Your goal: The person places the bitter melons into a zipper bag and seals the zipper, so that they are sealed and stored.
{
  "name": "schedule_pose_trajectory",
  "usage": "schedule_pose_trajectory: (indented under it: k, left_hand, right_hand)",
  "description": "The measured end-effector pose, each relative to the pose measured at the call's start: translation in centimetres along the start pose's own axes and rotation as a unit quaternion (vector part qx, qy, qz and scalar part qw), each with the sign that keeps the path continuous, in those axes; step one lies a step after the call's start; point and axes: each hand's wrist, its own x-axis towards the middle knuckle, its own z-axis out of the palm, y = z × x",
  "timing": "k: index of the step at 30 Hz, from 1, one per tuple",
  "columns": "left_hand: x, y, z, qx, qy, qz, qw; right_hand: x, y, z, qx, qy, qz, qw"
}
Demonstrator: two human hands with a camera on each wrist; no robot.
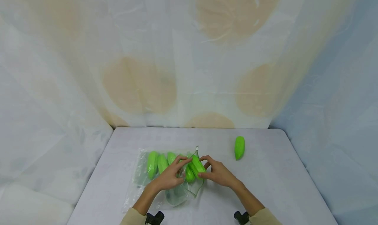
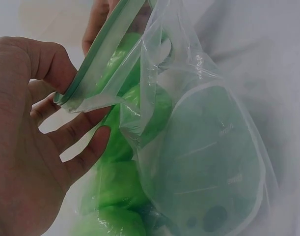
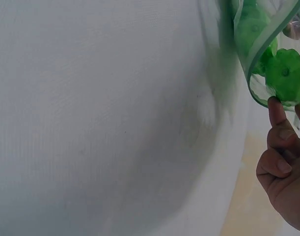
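A clear zip bag (image 1: 176,197) with a green-edged mouth lies at the middle front of the table, its opening turned to the right. Several green, ridged, cucumber-like vegetables (image 1: 152,165) lie side by side inside it. My left hand (image 1: 169,176) pinches the green rim (image 2: 93,51) of the bag and lifts that side of the mouth. At the opening, my right hand (image 1: 219,173) holds another green vegetable (image 1: 199,165) between thumb and fingers. The scalloped end of this vegetable (image 3: 286,76) faces the right wrist view, within the bag's mouth.
One more green vegetable (image 1: 239,147) lies apart, at the back right of the white-covered table (image 1: 265,185). Pale cloth walls with orange round prints (image 1: 138,85) stand behind the table and along its sides.
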Motion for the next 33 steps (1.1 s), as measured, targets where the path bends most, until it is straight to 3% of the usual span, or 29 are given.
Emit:
schedule_pose_trajectory:
  k: [17,27,33]
  left_hand:
    - [-0.1,0.1,0.2,0.01,0.001,-0.004,0.9999]
    - [-0.1,-0.1,0.5,0.005,0.002,-0.008,1.0]
    - [0.0,-0.3,0.6,0.007,-0.001,-0.007,1.0]
  right_hand:
    - [0.7,-0.1,1.2,-0.022,0.014,-0.009,1.0]
    - [0.4,-0.1,1.3,0.012,0.021,0.003,1.0]
    - [0.4,-0.2,1.3,0.003,0.024,-0.003,1.0]
